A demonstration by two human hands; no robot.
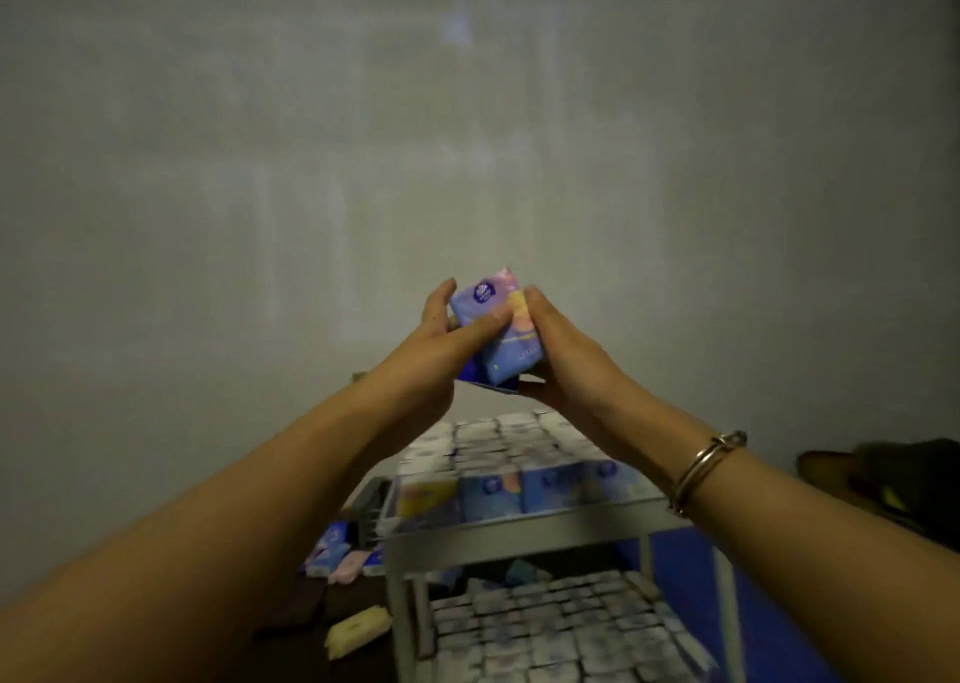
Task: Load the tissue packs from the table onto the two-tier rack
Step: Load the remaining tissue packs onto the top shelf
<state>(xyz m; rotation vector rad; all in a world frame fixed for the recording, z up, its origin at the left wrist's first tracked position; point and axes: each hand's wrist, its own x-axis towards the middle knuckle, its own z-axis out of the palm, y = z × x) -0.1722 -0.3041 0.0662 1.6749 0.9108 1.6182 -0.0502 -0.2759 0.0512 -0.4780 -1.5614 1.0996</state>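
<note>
Tissue pack [493, 326]: blue-violet wrapper, round dark logo near its upper end, pink and peach patches along the right edge. It is raised above the rack [519, 529], clamped between both hands. Left hand [434, 342] grips its left side, thumb across the face; right hand [558, 355] presses the right edge, a metal bangle [701, 469] on that wrist. Long axis runs from 11 to 5 o'clock, logo end at 11.

Rack is grey metal, both tiers packed with rows of packs. Loose packs [337, 558] lie at its 9 o'clock. Blue floor at 3 o'clock. Plain grey wall behind.
</note>
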